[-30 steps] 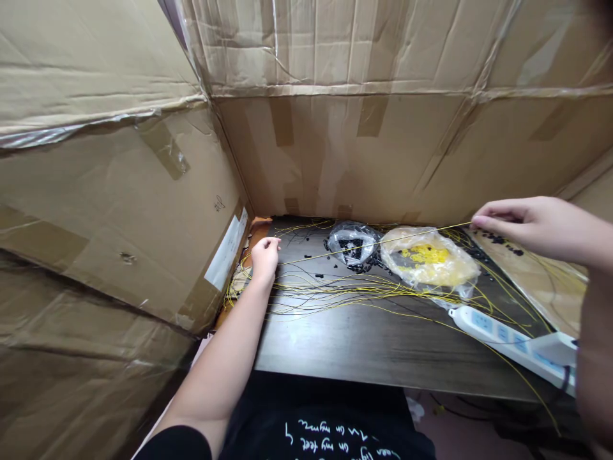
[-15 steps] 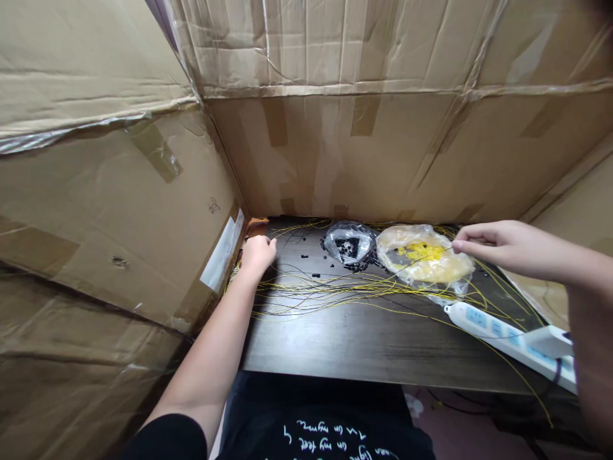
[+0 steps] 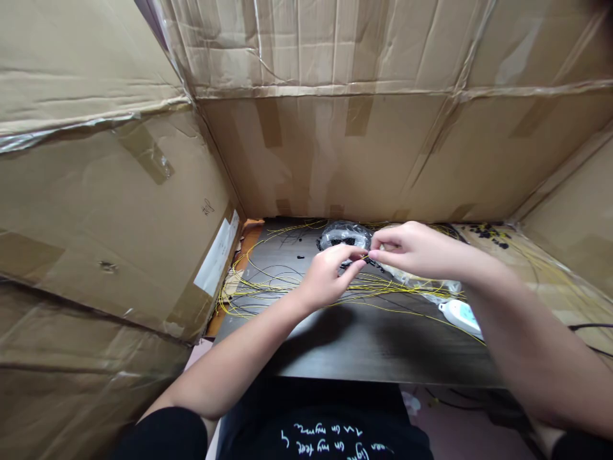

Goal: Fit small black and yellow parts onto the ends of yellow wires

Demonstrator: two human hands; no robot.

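Note:
In the middle of the desk, my left hand (image 3: 328, 275) and my right hand (image 3: 414, 252) meet fingertip to fingertip, both pinched closed. A short bit of thin yellow wire (image 3: 365, 257) shows between them; its ends are hidden by the fingers. Right behind the fingertips lies a clear plastic bag (image 3: 347, 231) with small black parts. A second plastic bag (image 3: 416, 281), under my right hand and forearm, is mostly covered. Below the hands a loose bundle of yellow and black wires (image 3: 268, 295) runs across the desk.
Cardboard walls (image 3: 306, 160) enclose the back and sides of the dark desk (image 3: 325, 358). A white power strip (image 3: 460, 316) lies on the right, partly behind my right forearm. Small black pieces (image 3: 491, 233) lie at the far right, and a paper label (image 3: 215, 255) is on the left wall.
My left hand has moved right from the desk's left side, and my right hand has moved left. Their fingertips now meet in the middle. The right forearm covers more of the power strip.

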